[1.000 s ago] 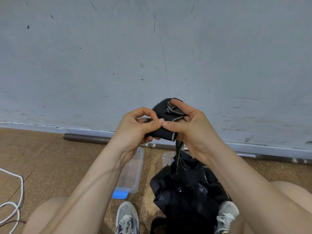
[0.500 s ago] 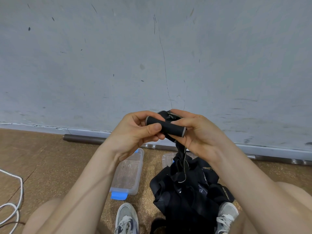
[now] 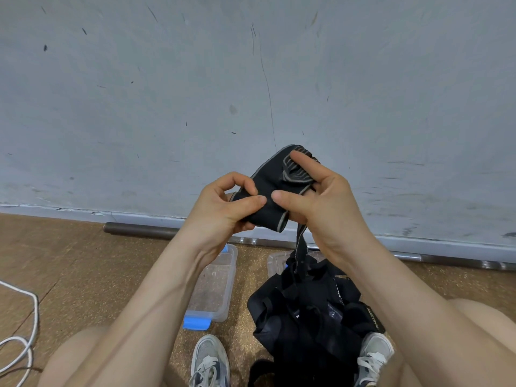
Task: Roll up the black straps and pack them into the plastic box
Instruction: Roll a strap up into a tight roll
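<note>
A black strap (image 3: 275, 188) with grey edging is held up in front of the wall, partly rolled. My left hand (image 3: 223, 208) pinches its left end between thumb and fingers. My right hand (image 3: 324, 196) grips the right side, thumb on the roll and forefinger on a striped flap at the top. A thin tail of the strap hangs down to a heap of black straps (image 3: 312, 311) on the floor. A clear plastic box (image 3: 220, 286) with a blue clip lies open on the floor below my left forearm.
A second clear container (image 3: 275, 263) is half hidden behind the heap. A metal bar (image 3: 134, 229) runs along the foot of the grey wall. A white cable (image 3: 28, 325) loops at the left. My shoes (image 3: 209, 361) and knees frame the floor.
The strap was turned in my hands: half a second ago it showed as a tight horizontal roll, now a loose flap stands up again above the roll. Both hands kept their hold.
</note>
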Motion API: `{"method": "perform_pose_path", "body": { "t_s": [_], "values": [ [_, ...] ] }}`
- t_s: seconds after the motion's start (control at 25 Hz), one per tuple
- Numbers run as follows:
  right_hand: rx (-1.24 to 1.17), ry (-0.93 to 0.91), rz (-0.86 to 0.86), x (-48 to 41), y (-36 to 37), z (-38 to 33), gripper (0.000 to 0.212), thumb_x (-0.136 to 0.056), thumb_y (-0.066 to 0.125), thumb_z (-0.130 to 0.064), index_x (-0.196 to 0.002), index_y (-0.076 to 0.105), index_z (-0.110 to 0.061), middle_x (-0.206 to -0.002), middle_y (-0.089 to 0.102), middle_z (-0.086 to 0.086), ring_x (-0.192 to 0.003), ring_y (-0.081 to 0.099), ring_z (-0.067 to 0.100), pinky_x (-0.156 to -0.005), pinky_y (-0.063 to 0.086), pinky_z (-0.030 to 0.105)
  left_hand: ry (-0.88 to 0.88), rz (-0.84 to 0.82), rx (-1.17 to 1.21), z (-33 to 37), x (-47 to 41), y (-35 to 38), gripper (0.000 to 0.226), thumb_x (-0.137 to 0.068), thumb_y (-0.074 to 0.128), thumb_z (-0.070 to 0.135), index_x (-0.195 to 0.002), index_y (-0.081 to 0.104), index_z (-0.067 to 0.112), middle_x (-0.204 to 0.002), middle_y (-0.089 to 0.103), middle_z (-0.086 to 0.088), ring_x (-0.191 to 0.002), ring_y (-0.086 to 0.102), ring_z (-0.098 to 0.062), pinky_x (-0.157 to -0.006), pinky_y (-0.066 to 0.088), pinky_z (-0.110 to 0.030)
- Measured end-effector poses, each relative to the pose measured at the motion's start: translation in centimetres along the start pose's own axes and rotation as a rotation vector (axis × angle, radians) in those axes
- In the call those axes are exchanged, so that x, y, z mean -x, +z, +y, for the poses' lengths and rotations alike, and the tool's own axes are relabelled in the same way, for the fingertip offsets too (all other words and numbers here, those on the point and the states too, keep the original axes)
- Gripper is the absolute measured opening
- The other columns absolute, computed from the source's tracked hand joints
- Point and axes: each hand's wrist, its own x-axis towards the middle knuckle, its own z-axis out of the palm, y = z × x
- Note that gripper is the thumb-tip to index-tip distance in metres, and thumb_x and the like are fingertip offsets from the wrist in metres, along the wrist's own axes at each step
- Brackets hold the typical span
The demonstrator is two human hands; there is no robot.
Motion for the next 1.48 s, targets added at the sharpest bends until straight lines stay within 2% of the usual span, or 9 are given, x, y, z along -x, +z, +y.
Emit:
{"method": "perform_pose_path", "body": {
  "t_s": [0.2, 0.4, 0.56, 0.68, 0.8, 0.92, 1.08, 1.24, 1.48],
  "values": [
    [0.056, 0.087, -0.08, -0.4, -0.5, 0.0, 0.093, -0.069, 0.078, 0.015, -0.147, 0.043, -0.019, -0.132, 0.061, 0.007, -0.104, 0.071, 0.02, -0.092, 0.058, 0.042, -0.014, -0.021, -0.019, -0.2, -0.1, -0.1, 0.013, -0.086, 0.07, 0.009, -0.075, 0.066, 0.016, -0.069, 0.067, -0.004, -0.053, 0.057, -0.016, -0.044, 0.044, -0.018],
    [-0.016, 0.184, -0.127, -0.6, -0.7, 0.4, 0.096, -0.062, 0.081, 0.007, -0.148, 0.042, -0.013, -0.125, 0.064, 0.009, -0.1, 0.072, 0.02, -0.078, 0.061, 0.032, 0.025, -0.019, -0.11, -0.2, 0.1, 0.0, 0.01, -0.084, 0.071, 0.021, -0.084, 0.07, 0.01, -0.066, 0.066, -0.005, -0.046, 0.055, -0.013, -0.043, 0.044, -0.018],
    [-0.168, 0.281, -0.174, -1.1, -1.2, 0.1, 0.094, -0.054, 0.078, 0.0, -0.142, 0.048, -0.004, -0.124, 0.066, 0.013, -0.103, 0.071, 0.024, -0.08, 0.06, 0.032, -0.003, -0.288, 0.088, 0.5, 0.5, -2.0, 0.035, -0.066, 0.078, 0.013, -0.1, 0.071, 0.012, -0.078, 0.068, -0.009, -0.059, 0.068, -0.016, -0.06, 0.055, -0.019],
    [-0.277, 0.299, -0.207, -0.7, -1.0, 0.0, 0.078, -0.061, 0.073, 0.0, -0.136, 0.054, -0.004, -0.119, 0.069, 0.014, -0.092, 0.073, 0.021, -0.072, 0.059, 0.028, 0.057, -0.373, 0.077, 0.7, 0.2, -3.2, 0.044, -0.053, 0.092, 0.025, -0.094, 0.077, 0.016, -0.076, 0.07, -0.009, -0.063, 0.069, -0.016, -0.062, 0.056, -0.018],
    [-0.294, 0.273, -0.203, -0.5, -0.8, 0.2, 0.079, -0.063, 0.073, -0.002, -0.139, 0.051, -0.008, -0.12, 0.069, 0.014, -0.098, 0.072, 0.027, -0.073, 0.061, 0.036, 0.062, -0.338, 0.08, 0.7, 0.2, -3.2, 0.037, -0.06, 0.088, 0.034, -0.091, 0.077, 0.017, -0.076, 0.071, -0.008, -0.067, 0.07, -0.015, -0.062, 0.055, -0.018],
    [-0.24, 0.228, -0.214, -0.4, -0.8, 0.2, 0.083, -0.071, 0.071, 0.007, -0.147, 0.041, -0.01, -0.128, 0.064, 0.017, -0.109, 0.068, 0.037, -0.081, 0.06, 0.05, 0.034, -0.261, -0.038, 0.9, 0.4, -3.1, 0.023, -0.083, 0.069, 0.03, -0.092, 0.071, 0.008, -0.08, 0.073, -0.007, -0.074, 0.07, -0.014, -0.066, 0.056, -0.019],
    [-0.151, 0.164, -0.187, -0.6, -0.8, 0.1, 0.08, -0.08, 0.065, 0.016, -0.149, 0.036, -0.01, -0.129, 0.063, 0.017, -0.106, 0.069, 0.034, -0.076, 0.061, 0.044, -0.023, -0.226, -0.157, 1.2, 0.6, -3.0, 0.019, -0.086, 0.068, 0.025, -0.088, 0.065, 0.007, -0.085, 0.069, -0.01, -0.08, 0.068, -0.02, -0.07, 0.058, -0.023],
    [-0.111, 0.104, -0.17, -0.7, -0.8, -0.2, 0.084, -0.077, 0.069, 0.016, -0.149, 0.037, -0.013, -0.131, 0.061, 0.017, -0.104, 0.07, 0.032, -0.071, 0.061, 0.037, 0.005, -0.126, -0.224, 1.5, 0.7, -2.2, 0.011, -0.091, 0.062, 0.006, -0.08, 0.06, 0.008, -0.072, 0.061, -0.004, -0.067, 0.066, -0.016, -0.06, 0.057, -0.023],
    [0.077, 0.051, -0.208, -0.3, -0.4, 0.3, 0.106, -0.067, 0.084, 0.006, -0.153, 0.03, -0.024, -0.14, 0.053, 0.003, -0.101, 0.072, 0.023, -0.077, 0.06, 0.037, 0.086, 0.108, -0.201, 1.1, 0.5, -0.6, 0.016, -0.088, 0.064, 0.0, -0.092, 0.055, 0.012, -0.062, 0.06, -0.008, -0.038, 0.052, -0.017, -0.037, 0.043, -0.022]
  ]
}}
